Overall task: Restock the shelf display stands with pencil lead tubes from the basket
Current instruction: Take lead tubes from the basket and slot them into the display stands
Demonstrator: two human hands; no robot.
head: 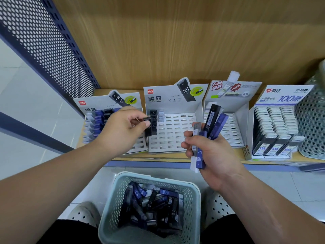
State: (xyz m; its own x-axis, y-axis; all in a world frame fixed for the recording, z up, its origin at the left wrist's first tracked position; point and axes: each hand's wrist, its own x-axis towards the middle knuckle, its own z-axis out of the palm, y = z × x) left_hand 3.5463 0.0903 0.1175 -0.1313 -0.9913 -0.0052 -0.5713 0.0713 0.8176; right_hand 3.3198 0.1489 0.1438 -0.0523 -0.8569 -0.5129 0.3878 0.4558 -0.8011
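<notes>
My left hand [121, 128] pinches a black lead tube [146, 119] between thumb and fingers, right at the left column of the second display stand [173, 134], where several black tubes stand in slots. My right hand [209, 152] grips a bunch of lead tubes [211, 124], black and blue ones, fanned upward in front of the third stand [230, 127]. The first stand [98, 120] at the left holds blue and black tubes. A pale green mesh basket [191, 194] on the floor below holds several loose tubes.
A fourth stand [274, 127] full of white-capped tubes sits at the right, beside a metal mesh container [313, 120]. A perforated blue side panel [44, 43] closes the shelf's left end. The wooden shelf edge [158, 160] runs above the basket. My shoes flank the basket.
</notes>
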